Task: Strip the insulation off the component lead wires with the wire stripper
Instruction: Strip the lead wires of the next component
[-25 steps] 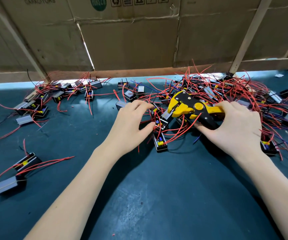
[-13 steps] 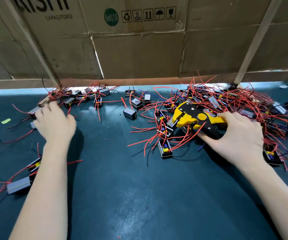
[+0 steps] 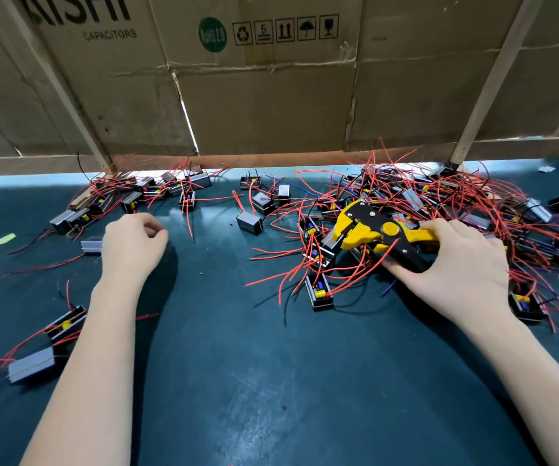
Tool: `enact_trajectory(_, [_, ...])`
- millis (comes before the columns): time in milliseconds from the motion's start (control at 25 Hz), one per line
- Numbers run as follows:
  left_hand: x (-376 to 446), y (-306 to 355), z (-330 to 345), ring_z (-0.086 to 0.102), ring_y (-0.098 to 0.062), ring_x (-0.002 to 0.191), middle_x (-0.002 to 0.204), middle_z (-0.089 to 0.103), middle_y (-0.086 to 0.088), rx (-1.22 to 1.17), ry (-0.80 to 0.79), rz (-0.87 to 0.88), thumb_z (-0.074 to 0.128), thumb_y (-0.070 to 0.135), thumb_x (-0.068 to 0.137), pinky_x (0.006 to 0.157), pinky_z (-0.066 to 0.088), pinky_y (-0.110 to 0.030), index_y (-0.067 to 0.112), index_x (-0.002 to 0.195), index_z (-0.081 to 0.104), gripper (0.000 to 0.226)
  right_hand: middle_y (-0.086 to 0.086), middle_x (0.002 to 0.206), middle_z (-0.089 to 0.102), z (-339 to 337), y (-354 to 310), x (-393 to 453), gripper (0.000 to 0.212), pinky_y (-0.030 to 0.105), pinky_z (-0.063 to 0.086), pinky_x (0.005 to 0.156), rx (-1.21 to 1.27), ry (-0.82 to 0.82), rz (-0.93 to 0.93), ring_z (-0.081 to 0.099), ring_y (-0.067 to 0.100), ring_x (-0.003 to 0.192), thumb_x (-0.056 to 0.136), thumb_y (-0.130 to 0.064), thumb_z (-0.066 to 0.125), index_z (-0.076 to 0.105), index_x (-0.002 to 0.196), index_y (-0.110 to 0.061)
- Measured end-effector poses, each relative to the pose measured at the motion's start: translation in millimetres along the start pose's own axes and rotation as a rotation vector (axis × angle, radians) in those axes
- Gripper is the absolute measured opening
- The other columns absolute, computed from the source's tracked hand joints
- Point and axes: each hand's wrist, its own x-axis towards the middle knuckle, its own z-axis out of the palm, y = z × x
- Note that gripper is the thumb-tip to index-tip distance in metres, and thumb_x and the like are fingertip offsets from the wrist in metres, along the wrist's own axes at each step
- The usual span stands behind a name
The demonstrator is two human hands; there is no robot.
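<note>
Nearest the person, the dark green mat (image 3: 271, 381) lies between the two forearms. On the near left, a grey-cased part (image 3: 30, 364) and a black one just beyond it trail red leads toward the mat's edge, well behind the left hand.

The left hand (image 3: 133, 245) hovers over the mat with its fingers loosely curled and nothing in them. Just to its left lies a small grey part (image 3: 91, 245), close to the knuckles though whether they touch cannot be told.

The right hand (image 3: 456, 264) grips the wire stripper (image 3: 372, 235) by its handles, fingers wrapped over the yellow upper handle and the thumb along the black lower one. The tool's long axis runs left and slightly away from that grip, so its head points toward the left hand. How far its head is open cannot be told; no lead is clearly seated in it.

The work lies right at the tool. A black part (image 3: 320, 292) sits just below and left of the head, its red leads (image 3: 291, 277) fanning leftward across the mat, and more parts crowd under and behind the head in a tangled pile (image 3: 439, 196) reaching away to the right.

The right hand is therefore much the nearer; the left must likely cross rightward to feed a lead in.

Beyond everything stands a cardboard wall (image 3: 271, 95).
</note>
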Motion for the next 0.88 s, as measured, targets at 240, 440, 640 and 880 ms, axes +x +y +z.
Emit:
enact_trajectory(240, [-22.7, 45.0, -31.4, 0.070, -0.019, 0.096, 0.084, 0.076, -0.013, -0.736, -0.683, 0.317, 0.065, 0.038, 0.088, 0.094, 0.046, -0.023, 0.017, 0.103, 0.074, 0.028, 0.005, 0.093, 0.065, -0.3, 0.5, 0.5, 0.059, 0.040, 0.035, 0.082, -0.003, 0.003, 0.013, 0.061, 0.032, 0.096, 0.065, -0.066, 0.075, 0.065, 0.099, -0.018])
enact_trajectory(440, [-34.0, 54.5, -27.5, 0.069, -0.012, 0.103, 0.097, 0.077, 0.001, -0.444, -0.926, 0.376, 0.066, 0.035, 0.089, 0.102, 0.047, -0.029, 0.021, 0.102, 0.074, 0.020, 0.006, 0.094, 0.065, 2.0, 1.7, 1.0, 0.061, 0.041, 0.036, 0.083, -0.028, -0.002, 0.012, 0.061, 0.032, 0.096, 0.065, -0.066, 0.073, 0.065, 0.101, -0.017])
enact_trajectory(640, [-35.5, 61.4, -30.0, 0.066, -0.009, 0.094, 0.092, 0.074, 0.007, -0.410, -0.753, 0.559, 0.082, 0.030, 0.075, 0.093, 0.048, -0.030, 0.029, 0.095, 0.075, 0.022, 0.006, 0.094, 0.066, 3.0, 2.1, 1.0, 0.060, 0.041, 0.037, 0.083, -0.019, -0.001, -0.004, 0.062, 0.032, 0.097, 0.065, -0.064, 0.074, 0.065, 0.100, -0.017])
enact_trajectory(880, [-52.6, 78.2, -17.9, 0.068, -0.020, 0.085, 0.090, 0.074, 0.001, -0.190, -1.146, 0.598, 0.087, 0.020, 0.073, 0.082, 0.054, -0.035, 0.028, 0.097, 0.073, 0.028, 0.005, 0.092, 0.065, 4.6, 2.5, 0.3, 0.059, 0.040, 0.034, 0.082, -0.008, 0.001, -0.008, 0.061, 0.032, 0.097, 0.065, -0.064, 0.074, 0.064, 0.098, -0.016])
